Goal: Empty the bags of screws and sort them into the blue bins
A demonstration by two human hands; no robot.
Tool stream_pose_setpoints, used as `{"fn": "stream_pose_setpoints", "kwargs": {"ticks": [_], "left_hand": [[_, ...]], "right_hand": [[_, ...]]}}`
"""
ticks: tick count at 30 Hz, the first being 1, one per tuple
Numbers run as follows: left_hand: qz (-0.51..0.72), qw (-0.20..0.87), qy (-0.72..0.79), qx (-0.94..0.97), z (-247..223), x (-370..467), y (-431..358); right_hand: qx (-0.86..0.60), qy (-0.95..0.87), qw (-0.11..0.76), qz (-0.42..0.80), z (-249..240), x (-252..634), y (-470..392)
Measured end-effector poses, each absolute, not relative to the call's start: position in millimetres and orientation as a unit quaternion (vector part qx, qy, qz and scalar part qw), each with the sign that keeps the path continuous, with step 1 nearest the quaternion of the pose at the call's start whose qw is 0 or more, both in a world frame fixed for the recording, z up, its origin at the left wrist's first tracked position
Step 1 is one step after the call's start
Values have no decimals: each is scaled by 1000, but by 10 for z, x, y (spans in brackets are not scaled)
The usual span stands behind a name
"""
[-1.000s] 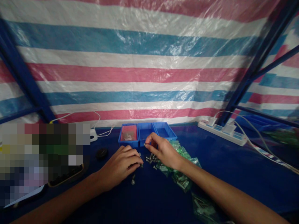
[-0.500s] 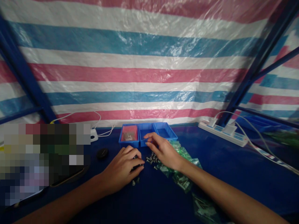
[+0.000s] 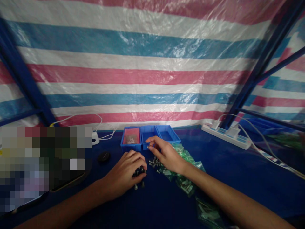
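My left hand [image 3: 128, 168] rests on the blue table, its fingers curled round a small heap of dark screws [image 3: 139, 171]. Two loose screws [image 3: 136, 187] lie just below its thumb. In front of the middle blue bin [image 3: 147, 132], my right hand [image 3: 164, 154] has thumb and forefinger pinched together; whatever sits between the tips is too small to make out. Under that hand's fingers is another pile of silvery screws [image 3: 154, 162]. Clear-and-green plastic bags of hardware [image 3: 187, 184] lie beside and beneath the right wrist.
A blue bin with a pink lining [image 3: 132, 132] holds a small bag; another blue bin [image 3: 168, 133] stands at the right. A white power strip [image 3: 226, 136] with cables lies back right. A black round object [image 3: 104, 156] is left of my hand. Striped sheeting hangs behind.
My left fingers have lifted and parted slightly from the thumb, showing more of the dark screws. My right hand stays pinched near the middle bin, almost unmoved.
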State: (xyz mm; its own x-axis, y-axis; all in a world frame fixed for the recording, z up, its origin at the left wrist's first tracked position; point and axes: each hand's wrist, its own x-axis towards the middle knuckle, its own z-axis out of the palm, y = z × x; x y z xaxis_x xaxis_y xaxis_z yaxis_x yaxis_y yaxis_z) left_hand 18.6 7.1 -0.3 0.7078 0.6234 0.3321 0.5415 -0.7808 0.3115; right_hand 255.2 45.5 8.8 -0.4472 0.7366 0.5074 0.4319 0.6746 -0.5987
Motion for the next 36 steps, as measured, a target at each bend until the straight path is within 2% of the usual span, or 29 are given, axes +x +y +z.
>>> {"fn": "stream_pose_setpoints", "kwargs": {"ticks": [7,17,30,36], "left_hand": [[218,78,322,918,-5,186,75],[200,43,263,943,147,45,96],[170,-59,230,956,119,-14,193],[178,-48,231,955,144,0,178]], "right_hand": [[-296,-857,380,183,182,2561,429],[-342,-786,432,281,137,2560,486],[-347,-773,436,303,110,2570,512],[-347,-770,431,316,112,2569,508]]}}
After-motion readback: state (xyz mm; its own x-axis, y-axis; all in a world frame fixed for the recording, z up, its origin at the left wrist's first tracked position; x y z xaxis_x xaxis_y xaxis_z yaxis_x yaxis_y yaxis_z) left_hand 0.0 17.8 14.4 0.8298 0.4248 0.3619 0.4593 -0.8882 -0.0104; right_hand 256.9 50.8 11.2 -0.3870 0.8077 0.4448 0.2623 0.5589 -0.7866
